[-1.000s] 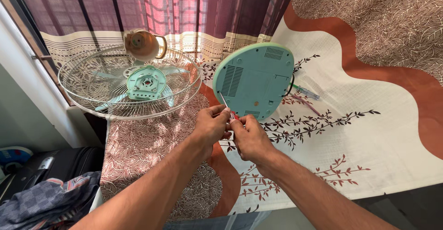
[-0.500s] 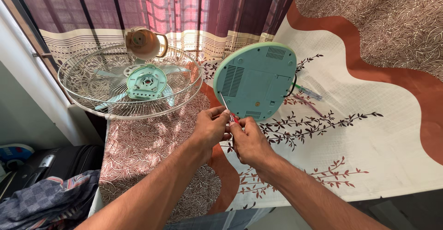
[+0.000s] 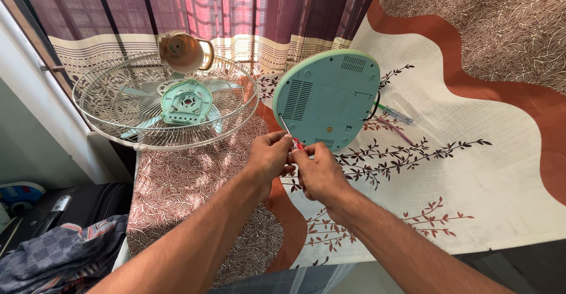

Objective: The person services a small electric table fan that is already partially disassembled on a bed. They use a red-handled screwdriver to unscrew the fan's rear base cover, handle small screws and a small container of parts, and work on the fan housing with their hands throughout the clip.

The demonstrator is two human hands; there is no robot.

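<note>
Mint-green plastic fan base [image 3: 328,101] stands tilted on edge on the bed w/ patterned sheet [image 3: 471,170]. Left hand [image 3: 270,157] & right hand [image 3: 316,170] both pinch a thin screwdriver [image 3: 290,135], tip at base's underside. Base looks light, stiff; grip by rim. Wire fan cage [image 3: 165,102] sits left.

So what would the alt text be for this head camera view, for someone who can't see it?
Two bare hands, left hand and right hand, together hold a red-handled screwdriver against a round mint-green fan base tipped on edge on a patterned cloth. A wire fan cage lies to the left.
</note>
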